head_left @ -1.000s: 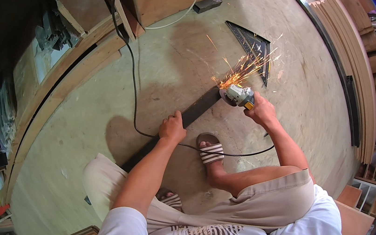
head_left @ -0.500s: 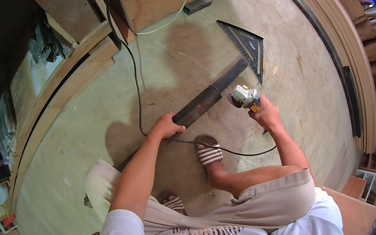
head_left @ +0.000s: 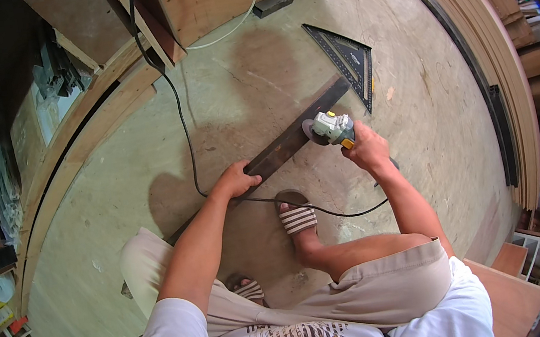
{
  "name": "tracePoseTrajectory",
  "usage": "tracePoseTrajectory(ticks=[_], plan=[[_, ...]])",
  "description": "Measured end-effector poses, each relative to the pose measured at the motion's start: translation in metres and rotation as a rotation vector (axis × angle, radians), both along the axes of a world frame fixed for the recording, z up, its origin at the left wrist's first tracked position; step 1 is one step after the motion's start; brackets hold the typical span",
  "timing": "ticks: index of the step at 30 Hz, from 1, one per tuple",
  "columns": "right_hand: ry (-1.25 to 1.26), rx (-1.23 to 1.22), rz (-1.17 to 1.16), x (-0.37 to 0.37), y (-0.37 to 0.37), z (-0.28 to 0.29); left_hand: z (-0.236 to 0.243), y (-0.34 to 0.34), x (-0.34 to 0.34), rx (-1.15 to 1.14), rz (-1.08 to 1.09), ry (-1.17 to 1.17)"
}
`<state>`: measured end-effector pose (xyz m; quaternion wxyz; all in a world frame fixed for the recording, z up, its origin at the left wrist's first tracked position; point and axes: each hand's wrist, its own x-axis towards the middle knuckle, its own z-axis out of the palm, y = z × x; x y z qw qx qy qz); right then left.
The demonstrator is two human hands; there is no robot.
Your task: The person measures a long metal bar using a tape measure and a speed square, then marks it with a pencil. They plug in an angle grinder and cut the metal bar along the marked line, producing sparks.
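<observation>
A long dark metal bar [head_left: 290, 140] lies slanted over the floor, from beside my left knee up toward the right. My left hand [head_left: 238, 180] is closed round its middle, fingers over the top and thumb on the near side. In my right hand [head_left: 367, 146] is a grey angle grinder [head_left: 332, 126] with yellow parts, held by its body. The grinder's disc [head_left: 309, 130] is at the bar's near edge, close to the far end; whether it touches cannot be made out. A black triangular speed square [head_left: 352, 60] lies flat just beyond that end.
The grinder's black cord [head_left: 319, 209] loops past my sandalled foot [head_left: 298, 219] and runs up the left side. Long boards [head_left: 483, 61] are stacked along the right. A wooden cabinet [head_left: 216, 3] and a short dark block [head_left: 274, 3] stand at the far side.
My right hand has brought the grinder leftward and slightly up, so its disc has come to the bar's edge. My left hand keeps its grip. The whole view has shifted a little.
</observation>
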<state>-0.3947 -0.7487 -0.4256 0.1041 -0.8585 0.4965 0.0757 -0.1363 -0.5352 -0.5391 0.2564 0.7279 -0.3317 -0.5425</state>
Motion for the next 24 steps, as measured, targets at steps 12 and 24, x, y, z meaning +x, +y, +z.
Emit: tracePoseTrajectory(ticks=[12, 24], plan=[[0.003, 0.013, -0.006, -0.019, -0.001, -0.018, -0.008, -0.007, 0.007, 0.043, -0.034, 0.084], [0.092, 0.072, -0.052, -0.028, -0.006, -0.02, -0.026, -0.016, 0.027, 0.102, -0.07, 0.252]])
